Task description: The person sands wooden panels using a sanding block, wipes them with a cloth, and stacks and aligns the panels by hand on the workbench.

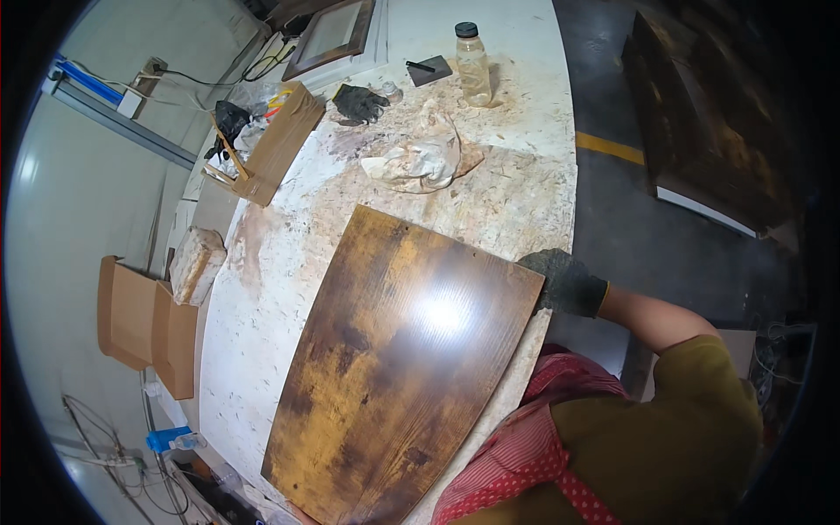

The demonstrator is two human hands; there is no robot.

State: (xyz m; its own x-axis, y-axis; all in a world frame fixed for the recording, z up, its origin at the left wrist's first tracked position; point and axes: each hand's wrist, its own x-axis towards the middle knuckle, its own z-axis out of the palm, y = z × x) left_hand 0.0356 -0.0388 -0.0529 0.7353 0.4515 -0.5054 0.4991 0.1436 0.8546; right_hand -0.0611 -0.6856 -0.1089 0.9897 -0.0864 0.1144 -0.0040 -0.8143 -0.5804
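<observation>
A brown wood-grain board (385,376) with dark mottled patches and a glossy face lies across the near part of the white worktable. At its far right corner is my right hand (564,282) in a dark work glove, closed on the edge, with some fingers hidden by the board. Of my left hand (303,516) only a sliver shows at the lower frame edge, against the board's near left corner; its fingers are mostly out of sight. Small dark holes run along the board's far edge.
On the stained worktable (289,236) lie a crumpled white cloth (420,166), a dark glove (359,103), a capped bottle (473,66) and a dark flat pad with a black pen. Cardboard boxes (280,144) line the left side. Dark wooden panels (700,131) stand at right.
</observation>
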